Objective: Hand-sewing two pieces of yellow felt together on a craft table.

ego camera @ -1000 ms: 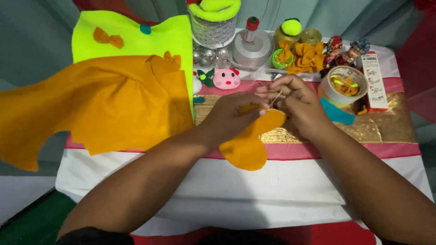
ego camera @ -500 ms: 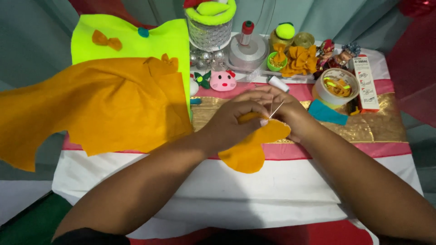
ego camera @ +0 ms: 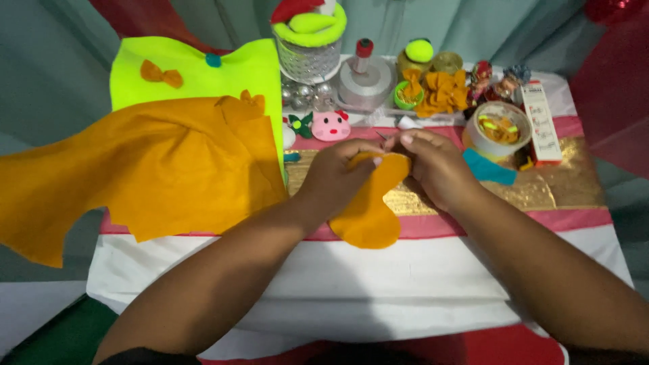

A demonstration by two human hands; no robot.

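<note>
Felt piece (ego camera: 368, 209) hangs from both my grips at frame centre — left hand (ego camera: 338, 177) and right hand (ego camera: 436, 165) pinched shut on its top edge, long axis running down toward lower left.

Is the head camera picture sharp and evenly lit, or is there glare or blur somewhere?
Head view: even soft light, hands fairly sharp; the left hand and right hand hold the orange felt piece; slight sheen on the gold cloth; edges look softer.

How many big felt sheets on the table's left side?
2: an orange felt sheet draped off the left edge, and a neon yellow-green sheet partly under it, behind. More may be hidden underneath.
</note>
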